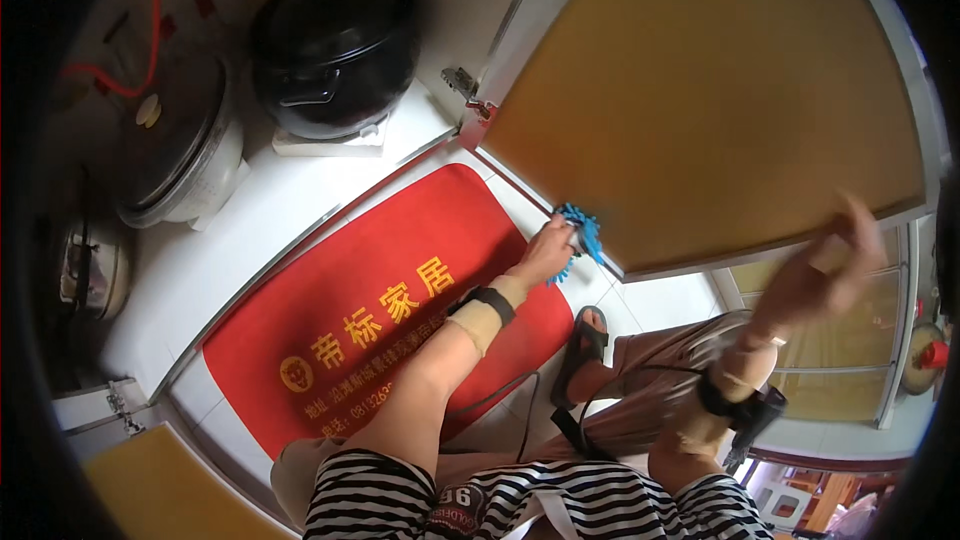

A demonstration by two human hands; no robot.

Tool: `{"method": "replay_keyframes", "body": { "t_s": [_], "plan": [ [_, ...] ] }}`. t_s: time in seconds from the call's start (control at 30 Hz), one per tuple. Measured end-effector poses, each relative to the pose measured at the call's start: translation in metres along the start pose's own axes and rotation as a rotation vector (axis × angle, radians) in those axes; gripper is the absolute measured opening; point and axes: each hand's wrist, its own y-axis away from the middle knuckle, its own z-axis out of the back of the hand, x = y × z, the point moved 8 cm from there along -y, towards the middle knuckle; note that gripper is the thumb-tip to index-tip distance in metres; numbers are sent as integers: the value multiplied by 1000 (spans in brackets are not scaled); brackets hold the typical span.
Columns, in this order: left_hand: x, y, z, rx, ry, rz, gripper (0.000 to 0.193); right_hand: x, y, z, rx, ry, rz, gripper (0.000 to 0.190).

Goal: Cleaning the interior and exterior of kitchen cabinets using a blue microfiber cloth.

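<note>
My left hand [551, 249] grips a blue chenille cleaning brush or duster [581, 232] with a pale backing. Its blue strands touch the lower edge of the open cabinet door [712, 105], near the corner. My right hand [821, 270] is raised at the right, blurred, in front of the door's lower right part, and no object shows in it. Whether its fingers touch the door I cannot tell. Both forearms wear beige sleeves with black straps.
Inside the cabinet stand a black lidded pot [334, 52], a pale lidded pot [187, 157] and another container [94, 270]. A red mat [360, 277] with yellow writing lies on the white tiled floor. Another door [172, 487] stands open at lower left.
</note>
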Motion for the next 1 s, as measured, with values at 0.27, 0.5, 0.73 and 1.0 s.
{"method": "replay_keyframes", "body": {
  "t_s": [0.27,0.5,0.73,1.0],
  "plan": [
    [64,23,103,-141,1197,341,14,59,294,-203,782,-891,-961,10],
    [84,49,139,-133,573,190,19,137,385,-255,809,-1284,-1474,34],
    [72,22,162,-193,901,510,34,129,349,-248,664,-964,-1006,22],
    [84,-29,135,-300,597,638,14,118,328,-254,597,-937,-894,31]
  ]
}}
